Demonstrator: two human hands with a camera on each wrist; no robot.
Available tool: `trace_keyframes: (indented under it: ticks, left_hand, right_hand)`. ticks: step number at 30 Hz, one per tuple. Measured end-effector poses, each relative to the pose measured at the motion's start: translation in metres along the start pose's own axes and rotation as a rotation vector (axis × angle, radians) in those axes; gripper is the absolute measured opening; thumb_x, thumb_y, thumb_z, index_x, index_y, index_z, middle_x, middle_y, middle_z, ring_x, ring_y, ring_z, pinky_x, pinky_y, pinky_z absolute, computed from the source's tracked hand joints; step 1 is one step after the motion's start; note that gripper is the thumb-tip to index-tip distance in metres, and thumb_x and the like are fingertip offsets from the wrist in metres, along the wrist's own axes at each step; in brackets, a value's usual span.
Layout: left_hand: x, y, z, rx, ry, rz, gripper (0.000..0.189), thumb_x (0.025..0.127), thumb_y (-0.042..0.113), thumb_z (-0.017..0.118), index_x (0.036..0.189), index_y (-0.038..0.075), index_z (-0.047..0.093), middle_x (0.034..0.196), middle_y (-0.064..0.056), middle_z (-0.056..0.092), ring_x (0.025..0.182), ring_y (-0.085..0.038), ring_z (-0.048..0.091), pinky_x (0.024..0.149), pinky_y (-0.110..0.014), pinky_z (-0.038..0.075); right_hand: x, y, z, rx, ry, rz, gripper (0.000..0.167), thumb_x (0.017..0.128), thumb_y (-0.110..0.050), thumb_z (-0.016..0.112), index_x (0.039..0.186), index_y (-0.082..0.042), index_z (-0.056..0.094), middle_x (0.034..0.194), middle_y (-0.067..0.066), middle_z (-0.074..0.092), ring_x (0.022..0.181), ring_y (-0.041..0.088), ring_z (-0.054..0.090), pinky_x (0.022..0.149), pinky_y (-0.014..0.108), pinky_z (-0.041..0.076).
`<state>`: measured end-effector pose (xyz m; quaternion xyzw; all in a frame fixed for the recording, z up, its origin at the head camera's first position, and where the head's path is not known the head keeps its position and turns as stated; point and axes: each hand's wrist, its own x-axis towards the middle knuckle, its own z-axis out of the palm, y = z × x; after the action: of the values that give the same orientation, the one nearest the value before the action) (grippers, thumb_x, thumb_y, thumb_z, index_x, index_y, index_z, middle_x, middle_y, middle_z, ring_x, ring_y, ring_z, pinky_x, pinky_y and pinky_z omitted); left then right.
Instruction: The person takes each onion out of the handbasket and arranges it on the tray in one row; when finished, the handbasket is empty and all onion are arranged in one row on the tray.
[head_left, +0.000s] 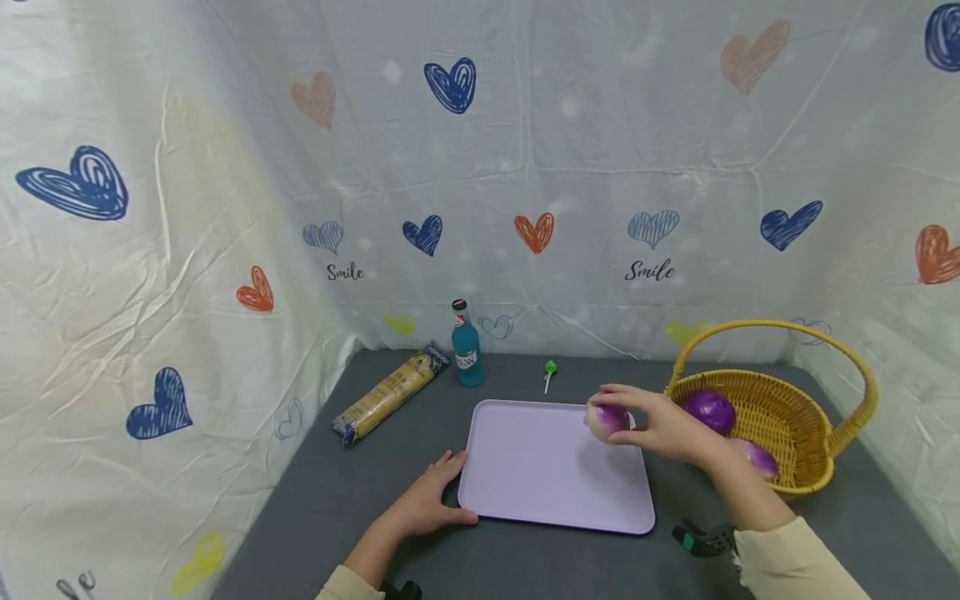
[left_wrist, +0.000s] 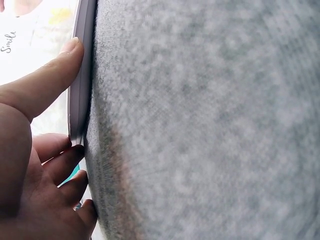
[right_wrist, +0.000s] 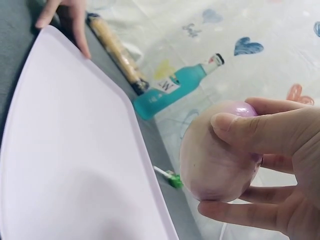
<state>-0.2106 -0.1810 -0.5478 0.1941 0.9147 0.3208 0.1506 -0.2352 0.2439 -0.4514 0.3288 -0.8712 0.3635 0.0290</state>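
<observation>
A lavender tray [head_left: 555, 467] lies flat on the grey table. Its near left corner sits between the thumb and fingers of my left hand [head_left: 427, 497], which are spread along two edges and touch the rim. In the left wrist view, the thumb [left_wrist: 67, 62] rests against the tray's side. My right hand [head_left: 663, 425] holds a round purple-and-white vegetable [right_wrist: 217, 155], like an onion or turnip, above the tray's far right part. Thumb and fingers grip it from opposite sides. A yellow wicker basket [head_left: 813, 475] stands to the right, with a purple round vegetable [head_left: 711, 411] and a purple-and-white one [head_left: 756, 457] inside.
Behind the tray stand a blue bottle [head_left: 468, 350] and a green lollipop [head_left: 551, 372] lying down. A long yellow packet [head_left: 392, 395] lies at the back left. The basket's tall handle [head_left: 772, 325] arches upward. A curtain with printed hearts hangs behind the table.
</observation>
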Motion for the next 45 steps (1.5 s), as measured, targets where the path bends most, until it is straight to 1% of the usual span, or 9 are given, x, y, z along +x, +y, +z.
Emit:
trace_keyframes:
  ticks: [4,10,13,21,29,35,38,41,45]
  left_hand:
    - [0.000,0.001,0.000,-0.002,-0.002,0.002,0.105,0.078,0.051,0.083,0.159,0.008,0.031,0.165,-0.011,0.031,0.155,-0.038,0.016,0.121,-0.066,0.016]
    - [0.001,-0.001,0.001,-0.001,-0.002,-0.001,0.106,0.078,0.053,0.082,0.159,0.009,0.030,0.165,-0.010,0.031,0.155,-0.038,0.016,0.121,-0.066,0.016]
    - [0.001,-0.001,0.000,-0.002,-0.004,-0.011,0.106,0.078,0.054,0.082,0.159,0.010,0.030,0.165,-0.009,0.030,0.156,-0.037,0.015,0.121,-0.065,0.016]
    - [0.000,0.000,0.001,0.001,0.001,-0.005,0.105,0.078,0.052,0.083,0.159,0.009,0.031,0.165,-0.010,0.031,0.155,-0.037,0.017,0.120,-0.066,0.017]
    - [0.000,0.001,0.000,0.006,0.004,0.001,0.106,0.078,0.052,0.083,0.159,0.009,0.031,0.165,-0.009,0.032,0.155,-0.037,0.017,0.121,-0.065,0.016]
    - [0.000,0.001,0.000,0.011,0.004,0.008,0.106,0.078,0.052,0.083,0.159,0.008,0.030,0.165,-0.010,0.032,0.155,-0.037,0.017,0.121,-0.065,0.016]
    - [0.000,0.000,0.000,0.017,0.004,0.004,0.106,0.078,0.053,0.083,0.159,0.009,0.031,0.165,-0.009,0.032,0.155,-0.036,0.017,0.122,-0.064,0.016]
    - [0.001,0.000,0.000,0.022,0.006,0.005,0.107,0.077,0.054,0.083,0.159,0.009,0.031,0.165,-0.009,0.032,0.155,-0.036,0.017,0.122,-0.064,0.015]
    - [0.001,-0.001,0.000,0.023,0.005,0.006,0.107,0.077,0.054,0.083,0.159,0.009,0.031,0.165,-0.009,0.032,0.155,-0.036,0.017,0.122,-0.064,0.015]
  right_hand:
    - [0.003,-0.001,0.003,0.024,-0.032,-0.004,0.054,0.087,-0.019,0.080,0.137,-0.009,0.062,0.146,0.027,0.051,0.126,0.048,0.056,0.077,0.035,0.062]
    - [0.006,-0.003,0.006,0.073,-0.072,0.010,0.053,0.088,-0.018,0.079,0.137,-0.007,0.062,0.147,0.029,0.048,0.128,0.050,0.053,0.078,0.029,0.062]
    - [0.007,-0.004,0.009,0.090,-0.080,0.017,0.053,0.089,-0.017,0.078,0.138,-0.008,0.061,0.148,0.029,0.047,0.128,0.051,0.052,0.078,0.029,0.062]
    - [0.013,-0.007,0.016,0.101,-0.086,-0.002,0.053,0.088,-0.015,0.078,0.138,-0.006,0.061,0.149,0.029,0.047,0.129,0.050,0.052,0.079,0.029,0.062]
    - [0.018,-0.008,0.020,0.126,-0.099,0.011,0.054,0.089,-0.016,0.078,0.139,-0.008,0.059,0.150,0.026,0.047,0.131,0.049,0.051,0.080,0.029,0.062]
    - [0.021,-0.007,0.024,0.126,-0.104,0.010,0.055,0.090,-0.016,0.077,0.140,-0.009,0.058,0.150,0.024,0.047,0.131,0.047,0.052,0.080,0.030,0.062]
    - [0.022,-0.008,0.026,0.135,-0.107,0.008,0.054,0.090,-0.016,0.077,0.140,-0.010,0.057,0.150,0.024,0.047,0.131,0.047,0.051,0.080,0.030,0.062]
    - [0.024,-0.008,0.029,0.145,-0.103,0.003,0.055,0.089,-0.016,0.078,0.140,-0.009,0.057,0.149,0.024,0.048,0.132,0.046,0.051,0.080,0.030,0.062]
    - [0.025,-0.010,0.031,0.144,-0.087,-0.001,0.058,0.088,-0.016,0.079,0.141,-0.008,0.055,0.143,0.021,0.054,0.127,0.041,0.054,0.078,0.028,0.062]
